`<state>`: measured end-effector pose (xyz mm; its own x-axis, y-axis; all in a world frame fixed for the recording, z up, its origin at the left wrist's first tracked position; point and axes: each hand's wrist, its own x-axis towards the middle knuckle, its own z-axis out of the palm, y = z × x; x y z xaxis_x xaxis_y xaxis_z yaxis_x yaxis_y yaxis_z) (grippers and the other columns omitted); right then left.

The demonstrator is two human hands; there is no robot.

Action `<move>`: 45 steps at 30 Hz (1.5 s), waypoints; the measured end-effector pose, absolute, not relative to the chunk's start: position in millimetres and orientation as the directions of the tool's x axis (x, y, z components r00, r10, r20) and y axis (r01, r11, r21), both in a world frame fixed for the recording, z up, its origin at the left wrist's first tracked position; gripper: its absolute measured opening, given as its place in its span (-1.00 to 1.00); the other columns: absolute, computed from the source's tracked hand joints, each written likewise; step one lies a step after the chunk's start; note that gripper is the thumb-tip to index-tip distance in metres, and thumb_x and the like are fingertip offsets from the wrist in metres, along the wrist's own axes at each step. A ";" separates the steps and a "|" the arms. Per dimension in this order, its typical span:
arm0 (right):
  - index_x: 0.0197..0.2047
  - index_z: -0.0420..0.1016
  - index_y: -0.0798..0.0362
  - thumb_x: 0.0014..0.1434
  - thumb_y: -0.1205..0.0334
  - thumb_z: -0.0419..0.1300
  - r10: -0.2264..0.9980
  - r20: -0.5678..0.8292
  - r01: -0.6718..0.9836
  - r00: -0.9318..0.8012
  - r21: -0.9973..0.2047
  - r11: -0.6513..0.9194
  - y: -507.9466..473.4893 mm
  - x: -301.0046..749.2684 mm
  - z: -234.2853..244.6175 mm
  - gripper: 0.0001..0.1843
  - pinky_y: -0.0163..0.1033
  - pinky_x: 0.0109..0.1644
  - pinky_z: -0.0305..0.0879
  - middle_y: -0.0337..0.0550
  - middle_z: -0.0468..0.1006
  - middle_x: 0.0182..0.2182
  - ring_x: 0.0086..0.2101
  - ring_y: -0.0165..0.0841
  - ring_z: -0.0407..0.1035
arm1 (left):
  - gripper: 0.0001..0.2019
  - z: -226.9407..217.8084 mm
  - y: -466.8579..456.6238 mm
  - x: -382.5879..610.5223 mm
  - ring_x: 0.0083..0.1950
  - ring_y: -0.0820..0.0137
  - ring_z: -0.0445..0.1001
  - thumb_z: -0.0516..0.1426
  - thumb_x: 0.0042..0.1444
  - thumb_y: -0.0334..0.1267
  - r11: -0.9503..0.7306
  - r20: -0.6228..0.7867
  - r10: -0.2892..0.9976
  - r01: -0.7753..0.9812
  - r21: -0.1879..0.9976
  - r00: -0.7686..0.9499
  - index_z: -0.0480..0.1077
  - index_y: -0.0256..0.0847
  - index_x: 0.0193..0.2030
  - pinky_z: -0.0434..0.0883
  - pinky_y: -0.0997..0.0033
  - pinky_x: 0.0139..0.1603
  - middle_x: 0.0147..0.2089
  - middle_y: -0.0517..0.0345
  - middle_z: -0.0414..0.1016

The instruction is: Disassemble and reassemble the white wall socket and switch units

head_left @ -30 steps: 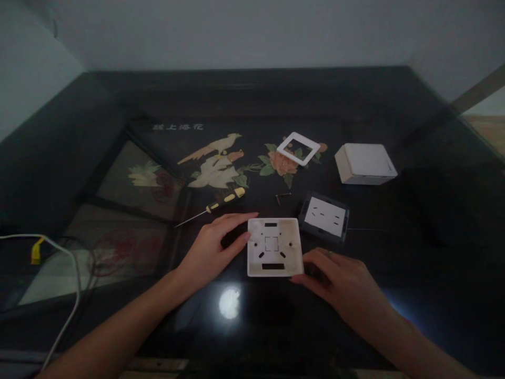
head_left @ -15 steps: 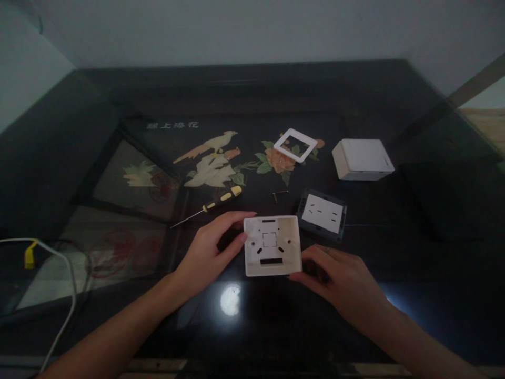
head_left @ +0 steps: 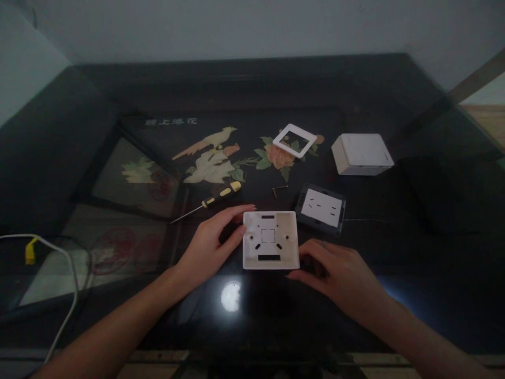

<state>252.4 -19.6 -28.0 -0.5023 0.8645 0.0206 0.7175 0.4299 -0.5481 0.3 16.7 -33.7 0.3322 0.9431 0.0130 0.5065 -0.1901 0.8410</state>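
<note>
A white plastic mounting box (head_left: 270, 240), open side up with slots and holes in its floor, rests on the dark glass table (head_left: 252, 310). My left hand (head_left: 211, 246) holds its left wall, thumb and fingers pinched on the edge. My right hand (head_left: 335, 271) curls against the box's lower right corner. Just beyond the box lies a white socket insert in a dark frame (head_left: 321, 207). A yellow-and-black screwdriver (head_left: 209, 201) lies behind my left hand.
A white square cover frame (head_left: 294, 140) and a second white box (head_left: 362, 153) lie at the back right. Small screws (head_left: 278, 189) sit between the frame and the socket. A white cable with a yellow tag (head_left: 47, 252) trails at the left edge.
Both hands have kept hold of the mounting box. The box turned slightly and its edges now sit square to me. The view tilted a little.
</note>
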 end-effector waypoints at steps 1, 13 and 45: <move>-0.29 0.43 0.01 0.23 0.05 0.22 0.863 0.021 0.720 -0.505 -0.540 0.435 -19.6 253.0 -28.0 -0.80 -0.35 -0.55 0.26 -0.27 0.54 -0.51 -0.60 -0.44 0.37 | -0.67 -33.5 16.8 0.6 0.13 0.26 0.49 0.06 0.29 -0.22 -0.190 0.014 0.943 0.507 0.841 0.331 0.36 -0.18 0.16 0.43 0.19 0.17 0.16 0.04 0.50; -0.32 0.43 0.04 0.18 0.15 0.28 0.840 0.063 0.711 -0.539 -0.501 0.494 -19.1 253.5 -27.9 -0.84 -0.34 -0.49 0.23 -0.28 0.54 -0.48 -0.54 -0.43 0.40 | -0.66 -40.8 17.1 -1.7 0.18 0.26 0.44 0.01 0.33 -0.20 -0.260 0.034 0.927 0.576 0.775 0.373 0.33 -0.16 0.19 0.38 0.16 0.21 0.18 0.03 0.47; -0.41 0.31 0.01 0.07 -0.19 0.19 0.981 -0.190 0.580 0.039 -0.795 -0.177 27.0 302.6 -30.7 -0.59 -0.29 -0.63 0.31 -0.28 0.48 -0.58 -0.69 -0.38 0.40 | -0.64 -43.2 12.8 0.9 0.20 0.23 0.39 0.03 0.28 -0.31 -0.399 0.134 0.889 0.595 0.698 0.438 0.31 -0.11 0.21 0.36 0.10 0.26 0.16 -0.01 0.42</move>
